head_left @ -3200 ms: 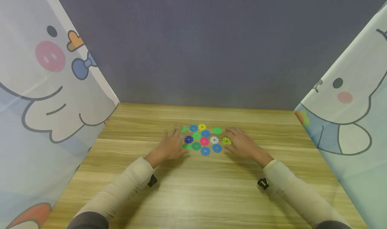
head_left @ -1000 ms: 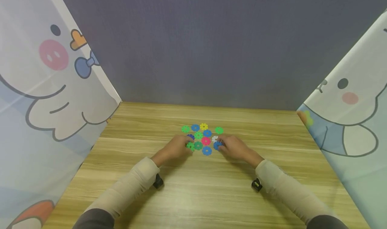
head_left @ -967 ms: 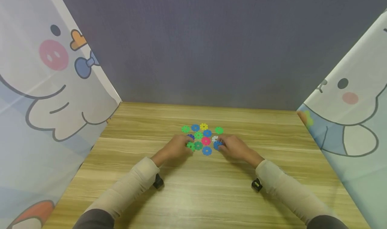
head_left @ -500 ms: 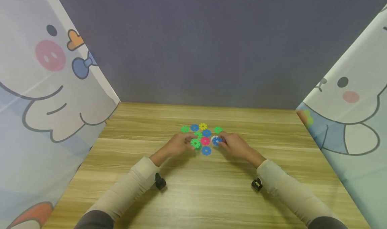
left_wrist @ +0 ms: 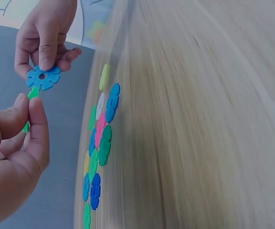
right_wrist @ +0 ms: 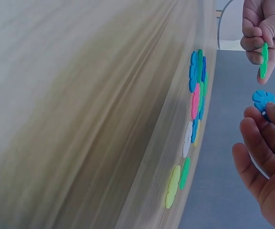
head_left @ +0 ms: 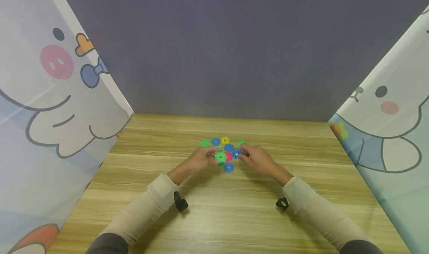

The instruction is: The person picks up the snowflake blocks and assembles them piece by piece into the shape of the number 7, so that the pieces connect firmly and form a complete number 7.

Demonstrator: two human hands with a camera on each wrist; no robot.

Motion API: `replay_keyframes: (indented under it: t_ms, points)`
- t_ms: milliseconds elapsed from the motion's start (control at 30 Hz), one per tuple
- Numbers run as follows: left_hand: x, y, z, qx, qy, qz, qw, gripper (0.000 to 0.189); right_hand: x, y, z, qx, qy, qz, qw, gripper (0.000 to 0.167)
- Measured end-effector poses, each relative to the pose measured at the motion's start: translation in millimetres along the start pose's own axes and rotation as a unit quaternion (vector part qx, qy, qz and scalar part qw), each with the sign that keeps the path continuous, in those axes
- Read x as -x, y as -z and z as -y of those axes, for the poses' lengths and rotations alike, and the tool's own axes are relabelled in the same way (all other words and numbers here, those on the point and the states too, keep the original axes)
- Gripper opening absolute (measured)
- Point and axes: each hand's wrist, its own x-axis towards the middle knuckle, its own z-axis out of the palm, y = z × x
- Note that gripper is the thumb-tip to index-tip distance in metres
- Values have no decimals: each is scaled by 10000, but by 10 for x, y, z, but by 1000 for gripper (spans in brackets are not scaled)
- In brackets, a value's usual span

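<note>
Flat snowflake-shaped plastic discs lie clustered on the wooden table (head_left: 214, 194). My left hand (head_left: 213, 157) pinches a green disc (head_left: 220, 156) between thumb and forefinger, lifted above the cluster. My right hand (head_left: 242, 155) pinches a blue disc (head_left: 236, 154) close beside it. In the left wrist view the green disc (left_wrist: 32, 94) stands edge-on just below the blue disc (left_wrist: 43, 78). The right wrist view shows the two discs, green (right_wrist: 264, 59) and blue (right_wrist: 263, 99), a short gap apart.
Several discs stay flat on the table: a pink one (head_left: 229, 157), a blue one (head_left: 229, 167), a yellow one (head_left: 225, 140), a green one (head_left: 205, 143). A grey wall stands behind. Cartoon-printed curtains (head_left: 50, 97) close in both sides.
Both hands went from lying flat beside the cluster to each picking up a disc. They have lifted the green and blue discs and brought them closer together over the cluster.
</note>
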Motion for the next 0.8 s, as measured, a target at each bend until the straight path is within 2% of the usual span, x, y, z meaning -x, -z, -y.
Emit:
replay_keyframes:
  t_ms: [200, 367, 800]
  points:
    - [15, 17, -14, 542, -3, 361, 9979, 46, -8, 11, 69, -262, 47, 3, 9996, 19]
    - [9, 14, -30, 868, 144, 405, 9953, 47, -23, -10, 66, -350, 156, -36, 9993, 17]
    - [-7, 7, -40, 896, 203, 409, 9949, 47, -36, -20, 96, -468, 309, 13, 9984, 16]
